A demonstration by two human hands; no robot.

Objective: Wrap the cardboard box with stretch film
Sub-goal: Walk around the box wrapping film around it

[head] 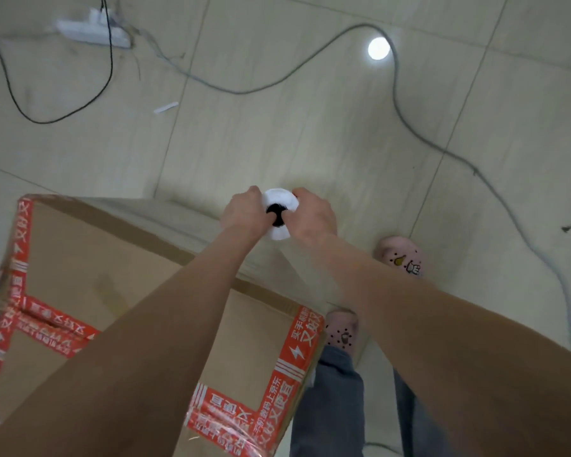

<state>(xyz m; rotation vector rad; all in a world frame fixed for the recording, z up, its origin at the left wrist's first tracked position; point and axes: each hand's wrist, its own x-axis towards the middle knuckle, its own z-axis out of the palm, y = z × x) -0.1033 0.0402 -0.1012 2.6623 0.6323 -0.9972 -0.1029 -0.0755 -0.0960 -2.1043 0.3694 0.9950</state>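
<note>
Both forearms [145,357] reach over the red-taped cardboard box [80,275] at near left. Beside its far right edge, left hand [243,214] and right hand [312,214] curl around the upright stretch film roll [279,201]. Farther off, a loose cable [409,120] could snag a foot while circling.

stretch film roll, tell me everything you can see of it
The stretch film roll is seen end-on from above, held upright: a round white end with a dark core hole in its middle. It looks like tightly wound film. The left hand grips one side and the right hand the other, fingers curled round it. It hangs over the tiled floor, just past the far corner of the cardboard box. A hazy sheet of film seems to run down from it toward the box; its lower part is hidden.
</note>
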